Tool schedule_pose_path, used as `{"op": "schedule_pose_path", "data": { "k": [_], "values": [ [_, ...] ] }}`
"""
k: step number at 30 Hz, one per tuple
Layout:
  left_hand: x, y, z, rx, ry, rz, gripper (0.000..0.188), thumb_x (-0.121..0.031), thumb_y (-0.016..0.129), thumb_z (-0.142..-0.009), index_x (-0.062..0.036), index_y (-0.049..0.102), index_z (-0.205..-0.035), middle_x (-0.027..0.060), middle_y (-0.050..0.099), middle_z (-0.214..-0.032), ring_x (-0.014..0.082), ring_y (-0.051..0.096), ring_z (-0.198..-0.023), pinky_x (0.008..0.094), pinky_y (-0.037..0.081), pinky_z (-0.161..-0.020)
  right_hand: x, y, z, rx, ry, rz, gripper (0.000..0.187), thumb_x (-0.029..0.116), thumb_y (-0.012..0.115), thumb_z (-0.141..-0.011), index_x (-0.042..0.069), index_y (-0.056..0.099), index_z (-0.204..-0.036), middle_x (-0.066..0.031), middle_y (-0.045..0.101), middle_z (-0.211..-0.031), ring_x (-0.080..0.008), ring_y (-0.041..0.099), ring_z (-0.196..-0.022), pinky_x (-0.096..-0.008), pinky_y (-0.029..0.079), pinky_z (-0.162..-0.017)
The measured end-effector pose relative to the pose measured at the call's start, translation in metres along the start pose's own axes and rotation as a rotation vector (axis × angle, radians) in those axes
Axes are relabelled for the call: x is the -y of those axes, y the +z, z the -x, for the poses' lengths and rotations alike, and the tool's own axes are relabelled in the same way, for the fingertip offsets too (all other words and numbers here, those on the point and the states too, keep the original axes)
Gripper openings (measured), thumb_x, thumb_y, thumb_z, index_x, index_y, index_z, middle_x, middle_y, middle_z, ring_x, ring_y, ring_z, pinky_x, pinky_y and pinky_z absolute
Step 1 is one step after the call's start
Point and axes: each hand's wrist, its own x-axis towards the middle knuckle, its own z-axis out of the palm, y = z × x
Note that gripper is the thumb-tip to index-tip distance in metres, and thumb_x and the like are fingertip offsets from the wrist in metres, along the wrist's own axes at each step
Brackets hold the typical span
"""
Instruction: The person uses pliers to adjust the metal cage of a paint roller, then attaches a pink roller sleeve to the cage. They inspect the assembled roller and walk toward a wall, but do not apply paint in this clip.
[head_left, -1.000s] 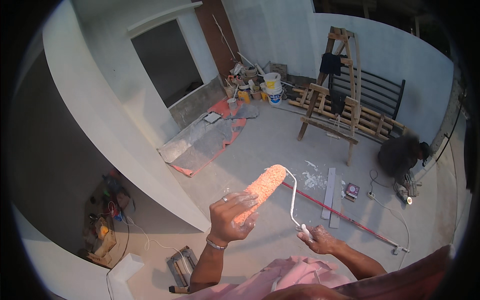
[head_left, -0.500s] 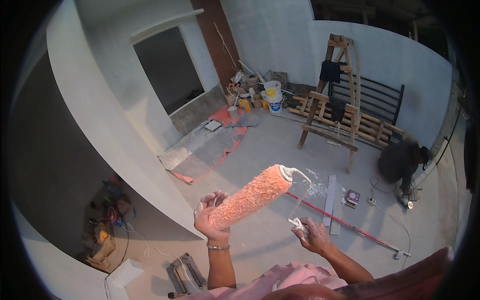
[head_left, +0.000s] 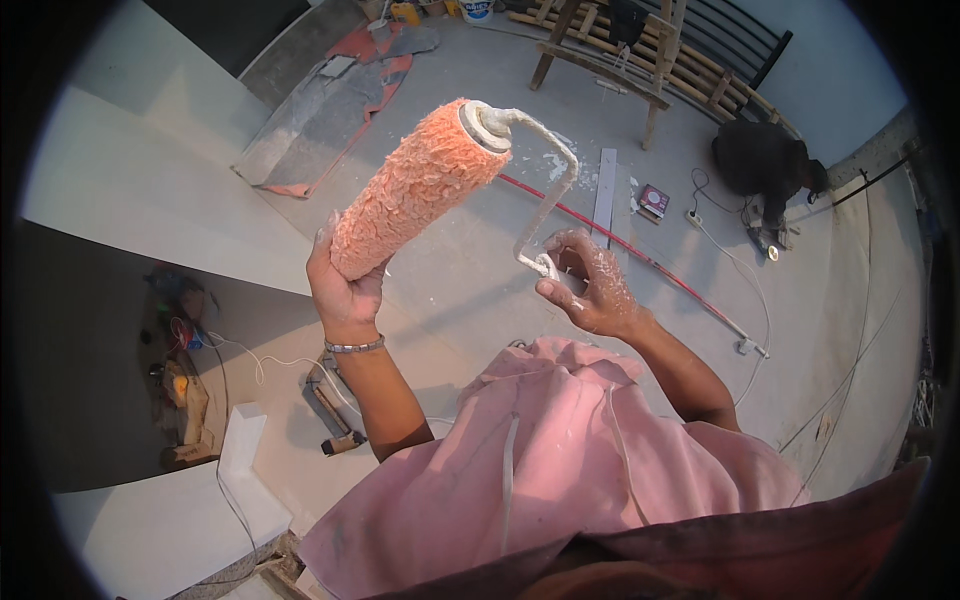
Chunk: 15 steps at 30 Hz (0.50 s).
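A paint roller with a shaggy orange sleeve [head_left: 415,185] is held up in front of me, tilted with its far end toward the upper right. My left hand [head_left: 347,292] is closed on the lower end of the sleeve; most of its fingers are behind the nap. From the sleeve's other end, a bent wire frame [head_left: 562,182] coated in whitish paint runs down to the handle end. There my right hand [head_left: 600,290], speckled with white, curls its thumb and fingers around the grip, which is largely hidden.
A red pole [head_left: 620,240] lies across the floor beyond my right hand, beside a pale board [head_left: 604,190] and a small box [head_left: 654,203]. Another person [head_left: 765,175] crouches at the right near cables. A wooden trestle [head_left: 600,70] and a stained sheet [head_left: 320,125] are farther off.
The view has tipped downward, showing more of my pink shirt. The roller and both hands now appear higher and larger, and my right hand has turned, its curl looser around the handle.
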Motion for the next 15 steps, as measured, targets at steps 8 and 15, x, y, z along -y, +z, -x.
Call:
{"op": "schedule_pose_path", "data": {
  "k": [8, 15],
  "values": [
    [0.02, 0.02, 0.007, 0.028, -0.136, -0.133, 0.025, -0.024, 0.059, -0.102, -0.0005, 0.063, -0.108, 0.0107, 0.066, -0.103, 0.022, 0.068, -0.098, 0.0392, 0.058, -0.089, 0.072, -0.057, -0.071, -0.142, -0.316, -0.243, 0.067, 0.056, 0.045, -0.102, 0.002, 0.047, -0.142, -0.0194, 0.051, -0.134, -0.0313, 0.055, -0.126, -0.0471, 0.047, -0.105],
    [0.038, 0.039, 0.009, 0.01, -0.043, -0.333, 0.025, -0.021, 0.055, -0.102, 0.0026, 0.062, -0.109, 0.0108, 0.064, -0.103, 0.0222, 0.065, -0.099, 0.0379, 0.054, -0.088, 0.088, -0.074, -0.062, 0.235, -0.148, -0.184, 0.085, 0.07, 0.028, -0.1, -0.001, 0.07, -0.114, -0.0196, 0.064, -0.123, -0.0365, 0.058, -0.12, -0.0479, 0.043, -0.105]
  ]
}}
